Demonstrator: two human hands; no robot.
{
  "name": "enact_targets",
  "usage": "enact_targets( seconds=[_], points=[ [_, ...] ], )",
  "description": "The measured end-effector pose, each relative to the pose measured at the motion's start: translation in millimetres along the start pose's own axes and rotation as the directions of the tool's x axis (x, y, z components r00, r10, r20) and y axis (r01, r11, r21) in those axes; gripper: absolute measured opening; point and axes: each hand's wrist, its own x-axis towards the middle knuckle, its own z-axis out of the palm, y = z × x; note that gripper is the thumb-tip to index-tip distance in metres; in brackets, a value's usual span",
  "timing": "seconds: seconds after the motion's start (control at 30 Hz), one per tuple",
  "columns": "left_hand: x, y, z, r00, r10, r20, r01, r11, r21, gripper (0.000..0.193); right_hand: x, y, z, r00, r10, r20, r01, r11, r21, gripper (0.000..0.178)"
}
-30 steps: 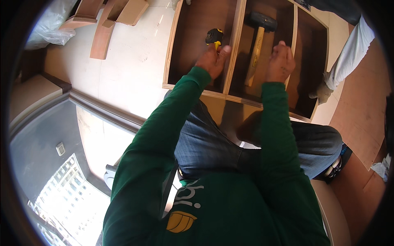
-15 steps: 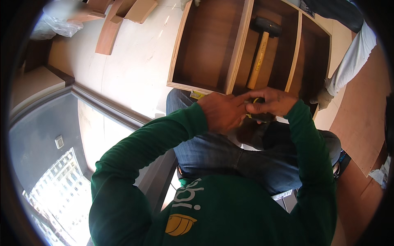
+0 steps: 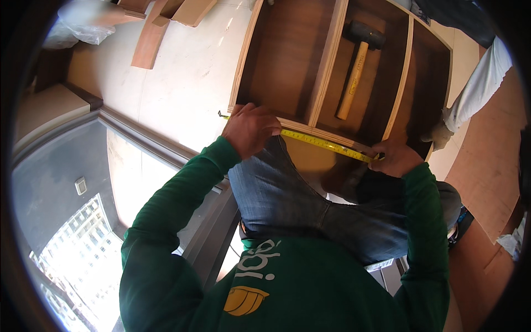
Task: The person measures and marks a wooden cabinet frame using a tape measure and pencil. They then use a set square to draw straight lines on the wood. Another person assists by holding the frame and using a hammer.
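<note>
A yellow tape measure (image 3: 326,145) is stretched along the near edge of an open wooden cabinet frame (image 3: 291,126) with compartments. My left hand (image 3: 251,131) is closed on the blade near its hooked end, at the frame's near left corner; the hook sticks out past my fingers. Farther right, my right hand (image 3: 399,159) grips the other end of the tape, its case mostly hidden by the fingers. In the middle compartment lies a mallet (image 3: 355,77) with a black head and a wooden handle.
Another person's gloved hand (image 3: 436,136) is at the frame's right side, below a pale sleeve (image 3: 480,83). Wood strips (image 3: 150,45) and clear plastic (image 3: 83,33) lie at the far left. A grey-framed glass pane (image 3: 146,138) stands on my left; brown boards (image 3: 489,171) lie right.
My hands, close together half a second ago, have moved apart, the left to the left and the right to the right. The tape's blade now shows drawn out between them.
</note>
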Motion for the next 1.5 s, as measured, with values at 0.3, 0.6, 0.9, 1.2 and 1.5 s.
enact_targets(
  seconds=[0.3, 0.6, 0.9, 1.2, 1.5],
  points=[
    [48.6, 10.8, 59.5, 0.985, 0.08, -0.153, -0.089, 0.995, -0.051, 0.013, 22.6, 11.0, 6.0, 0.949, 0.031, -0.313, -0.045, 0.998, -0.038, 0.022],
    [41.2, -36.0, 54.0, 0.996, 0.048, -0.08, -0.051, 0.998, -0.03, 0.011, 47.8, -18.7, 26.1, 0.955, 0.07, -0.287, -0.077, 0.997, -0.014, 0.023],
    [44.1, -39.4, 48.3, 0.999, -0.006, -0.05, -0.008, 0.962, -0.274, 0.011, 55.8, -17.1, 27.6, 0.951, -0.028, -0.308, 0.031, 0.999, 0.005, 0.026],
    [45.0, -43.0, 43.1, 1.0, 0.003, -0.013, -0.007, 0.95, -0.311, 0.009, 54.2, -32.1, 26.5, 0.95, 0.059, -0.308, -0.077, 0.996, -0.045, 0.026],
    [43.6, -40.8, 43.9, 0.997, 0.035, -0.068, -0.051, 0.966, -0.255, 0.01, 61.1, -25.1, 31.6, 0.945, 0.038, -0.325, -0.058, 0.997, -0.054, 0.024]
  ],
)
